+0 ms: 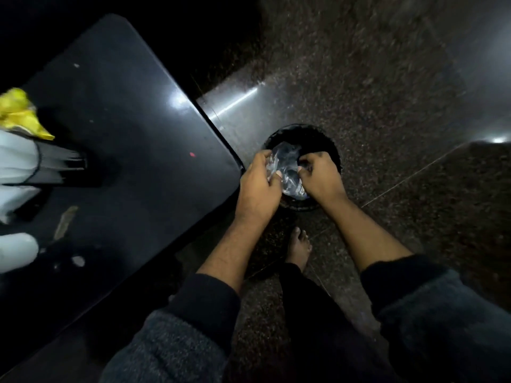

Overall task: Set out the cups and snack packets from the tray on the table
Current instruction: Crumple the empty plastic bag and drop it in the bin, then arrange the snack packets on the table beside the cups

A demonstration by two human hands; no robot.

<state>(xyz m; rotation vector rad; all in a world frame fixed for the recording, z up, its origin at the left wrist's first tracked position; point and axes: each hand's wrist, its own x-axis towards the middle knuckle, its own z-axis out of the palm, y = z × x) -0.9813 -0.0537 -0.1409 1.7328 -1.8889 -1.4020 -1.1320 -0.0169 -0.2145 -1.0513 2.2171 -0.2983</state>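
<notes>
Both my hands are over a round black bin (329,139) on the floor, beside the table corner. My left hand (258,186) and my right hand (320,179) together grip a crumpled clear plastic wrapper (287,164) above the bin's opening. On the dark table (124,120), at the far left edge, lies a yellow snack packet (19,114). Below it a white cup (16,158) lies on its side, and another white object (15,254), blurred, sits nearer the front. No tray is in view.
The dark table fills the left side, with small crumbs and a smear on its top. The speckled stone floor (387,78) spreads to the right. My bare foot (298,248) stands just in front of the bin.
</notes>
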